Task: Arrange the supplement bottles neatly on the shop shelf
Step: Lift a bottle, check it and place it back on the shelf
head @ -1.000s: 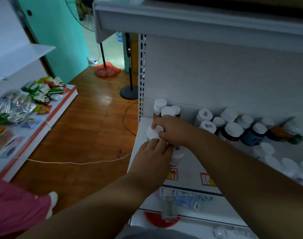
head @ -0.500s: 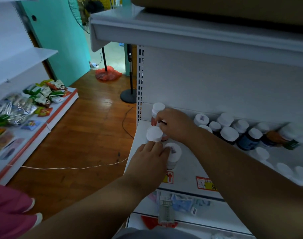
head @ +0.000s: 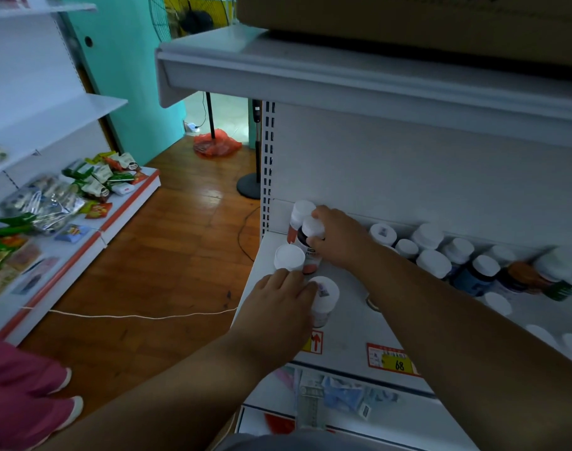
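Several white-capped supplement bottles stand on the white shop shelf (head: 349, 323). At its left end, my right hand (head: 338, 237) grips a dark bottle (head: 310, 234) by its cap, just in front of a red bottle (head: 299, 214) at the back corner. In front of them stands another white-capped bottle (head: 289, 257). My left hand (head: 278, 307) lies with its fingertips against that bottle and beside a white bottle (head: 325, 296) near the shelf's front edge. A loose cluster of bottles (head: 454, 255) fills the back right.
An upper shelf (head: 343, 76) with a cardboard box overhangs the bottles. Price tags (head: 392, 359) line the front edge; a lower shelf holds small packets (head: 340, 395). To the left, wooden floor, a cord (head: 141, 315), a fan stand (head: 250, 187) and a low snack shelf (head: 66, 203).
My right hand has moved back along the shelf's left end with the dark bottle. My left hand stays near the front bottles. The camera has tilted up slightly.
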A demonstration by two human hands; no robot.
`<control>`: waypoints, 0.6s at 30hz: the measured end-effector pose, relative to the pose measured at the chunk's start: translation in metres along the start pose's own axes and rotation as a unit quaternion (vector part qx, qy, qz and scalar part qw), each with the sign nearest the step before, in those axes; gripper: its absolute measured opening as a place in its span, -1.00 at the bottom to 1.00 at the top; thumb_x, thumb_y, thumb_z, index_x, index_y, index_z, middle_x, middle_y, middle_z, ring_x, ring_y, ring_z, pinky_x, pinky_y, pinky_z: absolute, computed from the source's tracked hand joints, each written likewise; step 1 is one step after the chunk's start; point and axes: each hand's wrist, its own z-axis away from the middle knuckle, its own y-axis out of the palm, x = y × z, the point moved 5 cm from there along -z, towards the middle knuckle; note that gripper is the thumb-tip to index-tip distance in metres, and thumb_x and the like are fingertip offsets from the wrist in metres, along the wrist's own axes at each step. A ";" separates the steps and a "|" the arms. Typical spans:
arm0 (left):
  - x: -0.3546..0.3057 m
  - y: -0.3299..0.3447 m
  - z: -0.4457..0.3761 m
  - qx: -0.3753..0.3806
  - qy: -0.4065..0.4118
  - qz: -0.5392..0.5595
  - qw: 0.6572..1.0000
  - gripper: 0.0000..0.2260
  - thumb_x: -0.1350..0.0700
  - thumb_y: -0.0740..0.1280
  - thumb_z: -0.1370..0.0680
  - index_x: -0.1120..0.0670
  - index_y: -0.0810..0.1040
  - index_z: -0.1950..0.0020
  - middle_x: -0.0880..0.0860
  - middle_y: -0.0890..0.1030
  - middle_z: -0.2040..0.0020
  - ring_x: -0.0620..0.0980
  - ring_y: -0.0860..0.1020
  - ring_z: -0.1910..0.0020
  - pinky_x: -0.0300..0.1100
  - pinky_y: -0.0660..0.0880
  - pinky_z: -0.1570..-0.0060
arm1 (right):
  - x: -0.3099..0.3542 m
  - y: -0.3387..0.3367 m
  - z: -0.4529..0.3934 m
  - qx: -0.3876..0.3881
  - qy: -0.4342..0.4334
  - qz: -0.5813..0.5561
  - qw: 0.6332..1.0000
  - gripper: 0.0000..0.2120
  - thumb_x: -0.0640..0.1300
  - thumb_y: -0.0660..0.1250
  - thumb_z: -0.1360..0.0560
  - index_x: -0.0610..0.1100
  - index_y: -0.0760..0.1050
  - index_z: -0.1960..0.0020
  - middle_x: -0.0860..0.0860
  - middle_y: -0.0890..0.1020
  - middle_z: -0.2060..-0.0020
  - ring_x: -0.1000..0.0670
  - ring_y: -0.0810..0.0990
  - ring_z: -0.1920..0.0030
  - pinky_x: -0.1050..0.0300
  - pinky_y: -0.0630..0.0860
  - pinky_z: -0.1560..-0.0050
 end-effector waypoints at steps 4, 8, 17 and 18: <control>0.004 -0.005 -0.003 -0.013 -0.009 0.025 1.000 -0.56 -0.14 0.22 -0.55 -0.01 0.35 -0.38 0.00 0.47 -0.25 0.01 0.43 -0.22 -0.10 0.40 -0.24 | -0.006 -0.022 0.010 -0.071 0.021 -0.023 0.997 -0.52 -0.04 0.40 -0.42 -0.07 0.40 -0.30 -0.12 0.53 -0.14 -0.15 0.52 -0.12 0.02 0.45 -0.07; 0.006 -0.022 -0.013 -0.053 -0.039 0.097 0.993 -0.51 -0.16 0.19 -0.56 0.01 0.29 -0.43 0.02 0.45 -0.32 0.01 0.38 -0.30 -0.08 0.38 -0.30 | -0.011 -0.058 0.044 -0.181 0.066 -0.152 0.969 -0.54 0.04 0.45 -0.38 0.05 0.39 -0.23 0.02 0.51 -0.12 0.02 0.52 -0.06 0.13 0.49 -0.01; -0.045 -0.039 -0.036 -0.030 -0.062 0.477 0.876 -0.41 -0.21 0.44 -0.39 -0.11 0.33 -0.35 -0.17 0.54 -0.15 -0.24 0.54 -0.08 -0.32 0.51 -0.01 | 0.002 -0.124 0.139 -0.305 0.111 -0.361 0.874 -0.71 0.23 0.40 -0.35 0.08 0.46 0.09 0.17 0.59 0.22 0.22 0.58 0.29 0.37 0.49 0.34; -0.058 -0.038 -0.035 -0.023 -0.058 0.511 0.858 -0.45 -0.18 0.46 -0.39 -0.12 0.36 -0.31 -0.19 0.56 -0.10 -0.27 0.56 -0.02 -0.38 0.51 0.06 | -0.001 -0.127 0.150 -0.295 0.113 -0.375 0.871 -0.70 0.23 0.40 -0.37 0.07 0.47 0.07 0.13 0.61 0.20 0.20 0.61 0.27 0.35 0.51 0.33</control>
